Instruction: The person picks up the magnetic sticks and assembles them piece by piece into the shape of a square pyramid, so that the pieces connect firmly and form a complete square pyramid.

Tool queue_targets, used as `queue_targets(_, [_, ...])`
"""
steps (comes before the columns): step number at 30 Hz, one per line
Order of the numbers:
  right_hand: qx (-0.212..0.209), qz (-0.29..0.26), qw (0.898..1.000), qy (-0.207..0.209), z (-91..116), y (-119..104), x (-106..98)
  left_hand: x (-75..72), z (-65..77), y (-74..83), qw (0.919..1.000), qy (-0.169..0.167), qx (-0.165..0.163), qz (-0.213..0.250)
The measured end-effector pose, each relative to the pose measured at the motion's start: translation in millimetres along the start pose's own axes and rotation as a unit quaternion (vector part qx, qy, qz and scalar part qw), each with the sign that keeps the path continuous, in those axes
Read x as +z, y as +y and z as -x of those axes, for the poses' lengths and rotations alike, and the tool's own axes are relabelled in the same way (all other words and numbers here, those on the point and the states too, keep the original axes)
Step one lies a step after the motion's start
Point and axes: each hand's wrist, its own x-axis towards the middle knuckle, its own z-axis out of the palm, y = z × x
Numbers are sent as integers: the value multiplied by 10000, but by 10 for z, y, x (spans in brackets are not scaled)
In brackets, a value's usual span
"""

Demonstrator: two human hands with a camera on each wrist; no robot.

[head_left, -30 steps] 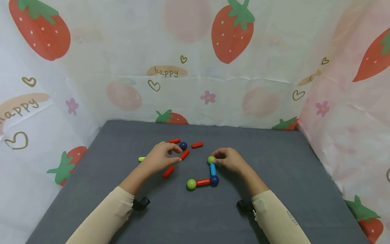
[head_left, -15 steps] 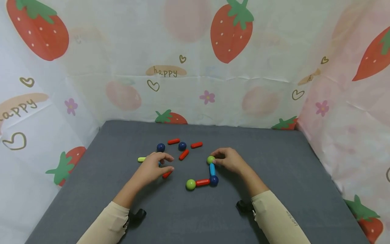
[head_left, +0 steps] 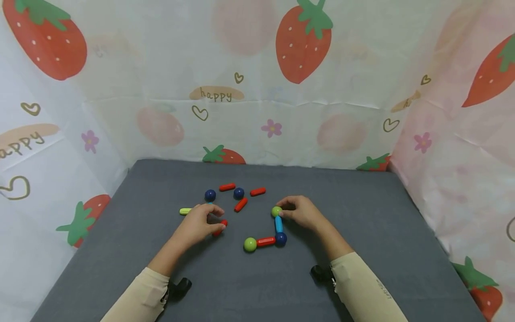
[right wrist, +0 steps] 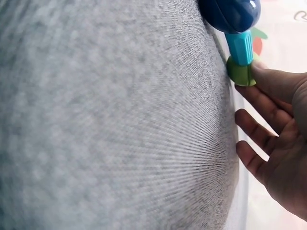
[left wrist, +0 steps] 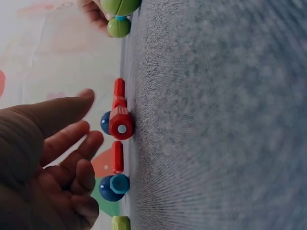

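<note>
My right hand [head_left: 299,212] pinches a green ball [head_left: 276,211] between thumb and index finger, as the right wrist view also shows. From that ball a blue rod [head_left: 279,224] runs to a dark blue ball [head_left: 280,239]. A red rod [head_left: 266,242] joins this to another green ball [head_left: 250,244], making an L-shaped chain on the cloth. Over a loose red rod [head_left: 223,222], my left hand [head_left: 197,225] hovers with thumb and fingers apart, holding nothing. In the left wrist view, the red rod [left wrist: 121,123] shows its pale end tip just beyond the fingers.
Beyond the left hand lie two dark blue balls [head_left: 210,195], several red rods [head_left: 227,187] and a yellow-green rod [head_left: 185,211]. A blue rod [left wrist: 119,184] is mostly hidden by the left hand in the head view. Strawberry-print curtains [head_left: 241,125] enclose the grey table [head_left: 342,192].
My left hand has drawn back left and toward me, from beside the far red rods to the nearer red rod. The right hand keeps its pinch on the green ball.
</note>
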Motion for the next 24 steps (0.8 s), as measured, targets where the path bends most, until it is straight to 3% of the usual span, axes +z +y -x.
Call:
queue_targets(14, [-45,-7,10000,16,5,4,4,65,4,-73,9969,-401,-437,-513])
queue_targets(24, [-39,-19,10000,44,0,5,10,63,11,-67,9964,-445,-439,-582])
